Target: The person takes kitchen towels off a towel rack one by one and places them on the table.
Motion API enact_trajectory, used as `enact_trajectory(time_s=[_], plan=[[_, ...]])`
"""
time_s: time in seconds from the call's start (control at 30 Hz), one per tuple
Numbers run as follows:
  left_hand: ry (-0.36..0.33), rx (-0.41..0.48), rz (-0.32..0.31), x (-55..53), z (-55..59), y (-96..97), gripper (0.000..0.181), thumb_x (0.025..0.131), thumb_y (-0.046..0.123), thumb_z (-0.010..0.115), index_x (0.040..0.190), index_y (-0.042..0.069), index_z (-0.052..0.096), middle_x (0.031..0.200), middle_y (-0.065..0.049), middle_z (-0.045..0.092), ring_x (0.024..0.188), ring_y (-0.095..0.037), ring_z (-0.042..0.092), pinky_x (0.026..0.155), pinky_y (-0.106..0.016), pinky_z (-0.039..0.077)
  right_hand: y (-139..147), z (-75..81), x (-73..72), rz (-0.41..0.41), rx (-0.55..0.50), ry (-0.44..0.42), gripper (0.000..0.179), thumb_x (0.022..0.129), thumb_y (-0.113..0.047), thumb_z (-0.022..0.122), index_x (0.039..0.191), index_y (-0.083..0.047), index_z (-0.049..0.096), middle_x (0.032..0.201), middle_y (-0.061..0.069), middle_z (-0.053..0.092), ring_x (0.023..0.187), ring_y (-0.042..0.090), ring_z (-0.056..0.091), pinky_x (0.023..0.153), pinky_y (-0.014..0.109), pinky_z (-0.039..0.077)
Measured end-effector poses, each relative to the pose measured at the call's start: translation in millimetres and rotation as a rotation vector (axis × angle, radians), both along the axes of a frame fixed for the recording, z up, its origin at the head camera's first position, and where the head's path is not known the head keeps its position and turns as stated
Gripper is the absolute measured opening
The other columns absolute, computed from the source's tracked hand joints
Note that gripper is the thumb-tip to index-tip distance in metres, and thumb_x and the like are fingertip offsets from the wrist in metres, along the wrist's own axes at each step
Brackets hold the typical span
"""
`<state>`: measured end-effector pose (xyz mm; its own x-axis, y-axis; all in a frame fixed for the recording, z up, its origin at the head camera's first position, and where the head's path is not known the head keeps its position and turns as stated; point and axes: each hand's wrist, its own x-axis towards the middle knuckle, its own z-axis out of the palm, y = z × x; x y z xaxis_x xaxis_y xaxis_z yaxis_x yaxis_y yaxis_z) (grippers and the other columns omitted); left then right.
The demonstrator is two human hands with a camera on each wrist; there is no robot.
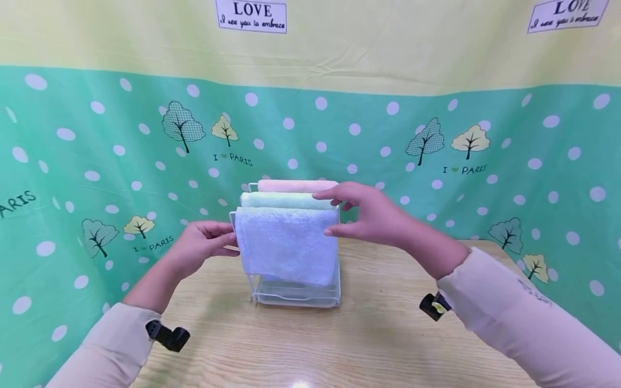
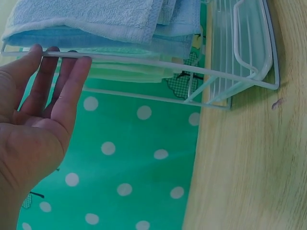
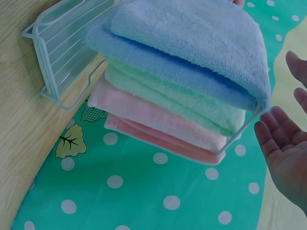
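A white wire towel rack (image 1: 338,288) stands on the table, with a tray at its base. Over its front bar hangs a folded blue towel (image 1: 288,245). Behind it are a pale green towel (image 1: 276,200) and, farthest back, a pink towel (image 1: 286,186). My left hand (image 1: 204,245) is at the rack's left side; in the left wrist view its extended fingers (image 2: 72,91) touch the side wire (image 2: 158,63). My right hand (image 1: 371,210) is by the towels' right edges, fingers apart and holding nothing. A small gap separates it from the blue towel (image 3: 192,38) in the right wrist view.
The wooden table (image 1: 291,350) extends around the rack. A green and yellow curtain (image 1: 354,151) with dots and trees hangs behind it and along the sides. Each wrist carries a black camera, such as the left wrist camera (image 1: 170,337).
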<state>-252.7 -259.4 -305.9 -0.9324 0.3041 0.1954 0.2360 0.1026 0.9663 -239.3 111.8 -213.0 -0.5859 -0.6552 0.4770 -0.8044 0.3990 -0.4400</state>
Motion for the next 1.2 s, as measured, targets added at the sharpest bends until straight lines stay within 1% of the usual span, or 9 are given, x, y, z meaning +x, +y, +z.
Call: enact_trajectory(time_s=[0.17,0.3,0.43,0.53,0.67,0.8,1.0,1.1,1.2], plan=[[-0.015,-0.002,-0.009,-0.6,-1.0,0.3,0.016,0.094,0.007,0.065,0.108,0.004,0.072,0.098,-0.009,0.072,0.091,-0.024,0.071,0.082,-0.044,0.059,-12.2,1.2,-1.4,0.011,0.008,0.018,0.058,0.075,-0.012,0.085,0.129,-0.008,0.062,0.126,0.003,0.063,0.102,0.02,0.06,0.086,0.035,0.055],[0.002,-0.005,-0.013,-2.5,-3.3,0.0,0.014,0.094,0.007,0.064,0.105,0.006,0.072,0.097,-0.009,0.072,0.089,-0.024,0.071,0.081,-0.044,0.059,-19.7,2.3,-2.9,-0.005,0.036,0.021,0.057,0.076,-0.013,0.085,0.128,-0.011,0.063,0.125,0.0,0.063,0.101,0.017,0.059,0.084,0.032,0.054],[0.015,-0.006,-0.025,-3.9,-5.4,-0.7,0.011,0.095,0.007,0.063,0.102,0.007,0.072,0.095,-0.008,0.072,0.088,-0.024,0.071,0.08,-0.044,0.059,-25.3,3.7,-4.9,-0.026,0.044,0.012,0.056,0.076,-0.014,0.085,0.129,-0.013,0.063,0.125,-0.003,0.063,0.1,0.018,0.06,0.081,0.032,0.053],[0.012,-0.016,-0.03,-4.1,-5.5,-1.3,0.009,0.095,0.007,0.063,0.101,0.003,0.07,0.094,-0.009,0.071,0.088,-0.023,0.071,0.081,-0.044,0.059,-30.3,5.8,-6.4,-0.05,0.061,0.002,0.055,0.077,-0.015,0.084,0.128,-0.014,0.064,0.123,-0.002,0.064,0.099,0.018,0.06,0.077,0.032,0.054],[0.005,-0.058,-0.027,-4.4,-3.6,-1.5,0.013,0.096,0.008,0.062,0.102,-0.003,0.064,0.096,-0.012,0.07,0.089,-0.025,0.07,0.081,-0.045,0.059,-36.7,9.0,-8.7,-0.076,0.108,-0.021,0.053,0.078,-0.017,0.084,0.128,-0.015,0.065,0.118,0.0,0.065,0.096,0.016,0.059,0.069,0.03,0.054],[-0.002,-0.069,-0.04,-6.1,-1.1,-0.3,0.014,0.097,0.007,0.06,0.103,-0.006,0.06,0.098,-0.014,0.068,0.09,-0.027,0.07,0.082,-0.045,0.059,-41.7,13.0,-10.9,-0.101,0.143,-0.058,0.051,0.079,-0.017,0.083,0.126,-0.015,0.067,0.114,-0.001,0.067,0.094,0.015,0.06,0.069,0.029,0.053],[0.007,-0.021,-0.084,-8.6,-1.1,0.1,0.005,0.097,0.004,0.058,0.097,0.001,0.061,0.097,-0.01,0.067,0.091,-0.024,0.07,0.083,-0.045,0.058,-49.7,17.7,-15.1,-0.146,0.198,-0.108,0.043,0.081,-0.018,0.082,0.122,-0.018,0.069,0.112,-0.005,0.068,0.094,0.013,0.062,0.072,0.026,0.055],[0.009,-0.008,-0.09,-8.4,-2.6,-1.5,0.006,0.098,0.003,0.057,0.094,0.004,0.062,0.096,-0.008,0.067,0.09,-0.022,0.07,0.083,-0.045,0.058,-54.0,17.4,-18.3,-0.146,0.21,-0.128,0.04,0.081,-0.018,0.081,0.12,-0.018,0.071,0.109,-0.004,0.069,0.091,0.013,0.063,0.073,0.025,0.056],[0.009,-0.007,-0.085,-8.0,-4.0,-3.1,0.006,0.098,0.003,0.057,0.094,0.004,0.062,0.096,-0.009,0.067,0.09,-0.021,0.069,0.083,-0.045,0.058,-57.7,16.4,-21.6,-0.147,0.21,-0.15,0.038,0.081,-0.018,0.081,0.119,-0.018,0.071,0.106,-0.002,0.069,0.087,0.013,0.064,0.073,0.025,0.056]])
